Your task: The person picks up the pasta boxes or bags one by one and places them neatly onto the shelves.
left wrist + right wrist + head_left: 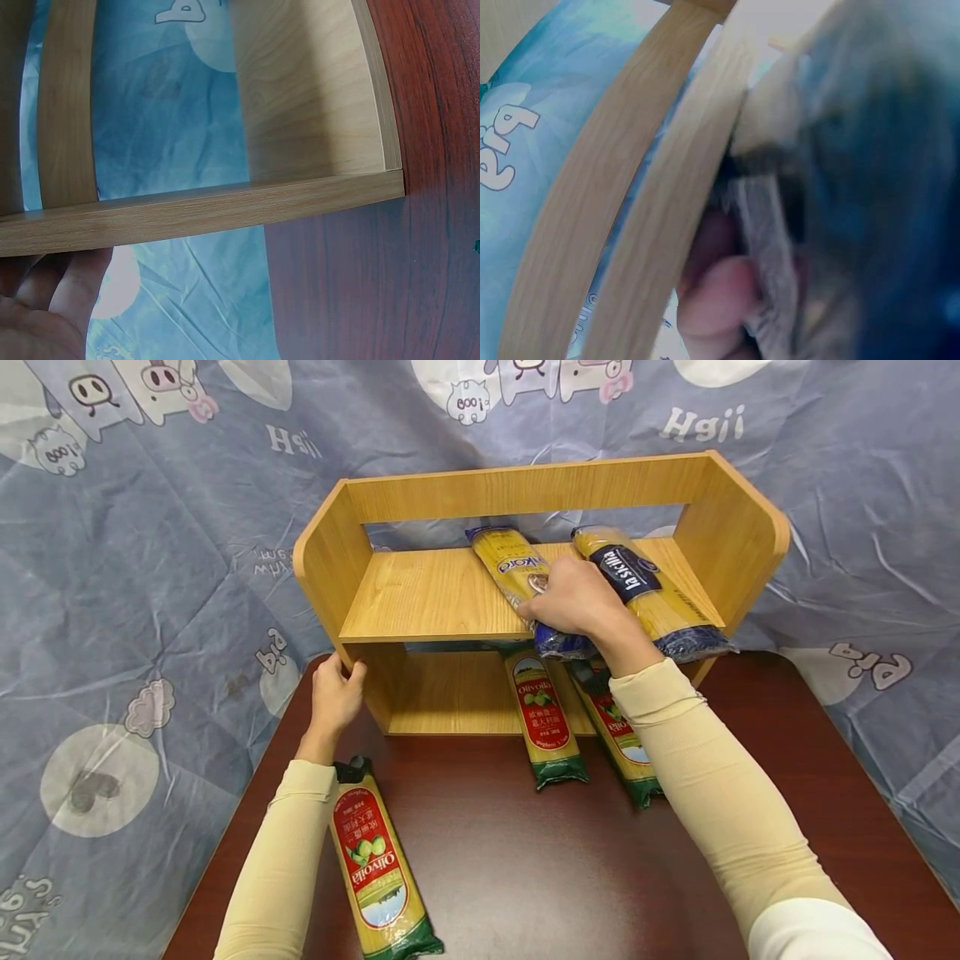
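My right hand [573, 597] grips a yellow spaghetti pack [512, 564] with a blue end, lying on the upper board of a wooden shelf [420, 593]. In the right wrist view the fingers [716, 300] curl at the blurred wrapper, close to the shelf's wood. Just right of that hand lies another spaghetti pack [626, 568] with a dark blue label, its end jutting past the board's front edge. My left hand [337, 693] holds the shelf's left side panel; in the left wrist view its fingers [75, 289] lie against the outer face.
Two green-and-yellow spaghetti packs with red labels, one in the middle [546, 718] and one farther right [618, 727], stick out of the lower compartment. A similar pack [375, 868] lies on the dark red table [510, 860] near my left forearm. Patterned cloth [150, 610] hangs behind.
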A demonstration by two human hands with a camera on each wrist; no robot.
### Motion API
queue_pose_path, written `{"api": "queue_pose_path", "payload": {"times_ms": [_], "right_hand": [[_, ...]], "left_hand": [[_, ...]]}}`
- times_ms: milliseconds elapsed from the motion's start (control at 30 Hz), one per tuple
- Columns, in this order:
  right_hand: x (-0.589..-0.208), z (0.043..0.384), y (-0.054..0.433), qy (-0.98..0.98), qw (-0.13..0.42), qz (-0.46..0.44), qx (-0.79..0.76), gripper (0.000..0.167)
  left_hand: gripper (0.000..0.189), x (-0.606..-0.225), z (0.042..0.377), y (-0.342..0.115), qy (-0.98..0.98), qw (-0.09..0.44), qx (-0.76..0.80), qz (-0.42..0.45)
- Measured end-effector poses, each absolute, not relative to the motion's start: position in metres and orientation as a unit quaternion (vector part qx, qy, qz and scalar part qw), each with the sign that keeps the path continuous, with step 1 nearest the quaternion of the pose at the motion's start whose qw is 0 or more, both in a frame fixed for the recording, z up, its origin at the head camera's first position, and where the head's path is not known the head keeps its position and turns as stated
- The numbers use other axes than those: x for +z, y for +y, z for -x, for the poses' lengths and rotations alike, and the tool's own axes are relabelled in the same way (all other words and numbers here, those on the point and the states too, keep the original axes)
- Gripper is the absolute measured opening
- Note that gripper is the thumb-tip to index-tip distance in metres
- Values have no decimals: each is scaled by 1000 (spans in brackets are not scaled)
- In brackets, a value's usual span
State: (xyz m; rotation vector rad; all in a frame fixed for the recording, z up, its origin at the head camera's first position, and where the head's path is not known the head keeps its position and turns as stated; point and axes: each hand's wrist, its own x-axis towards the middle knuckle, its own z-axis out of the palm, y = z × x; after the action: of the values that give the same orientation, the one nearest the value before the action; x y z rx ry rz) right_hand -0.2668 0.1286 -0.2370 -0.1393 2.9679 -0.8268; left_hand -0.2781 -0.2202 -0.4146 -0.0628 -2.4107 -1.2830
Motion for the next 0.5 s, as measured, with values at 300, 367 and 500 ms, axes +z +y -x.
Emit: {"api": "queue_pose_path", "payload": {"times_ms": [300,367,500], "right_hand": [[-242,264,124,963,-4,27,-270,44],[-243,262,124,960,-6,28,-277,44],[-245,260,124,959,-11,35,-280,42]], "left_hand": [[26,-415,278,-221,-864,206,-460,18],[25,-415,278,-221,-864,206,-459,18],[25,-415,278,-221,-864,207,-458,21]]}}
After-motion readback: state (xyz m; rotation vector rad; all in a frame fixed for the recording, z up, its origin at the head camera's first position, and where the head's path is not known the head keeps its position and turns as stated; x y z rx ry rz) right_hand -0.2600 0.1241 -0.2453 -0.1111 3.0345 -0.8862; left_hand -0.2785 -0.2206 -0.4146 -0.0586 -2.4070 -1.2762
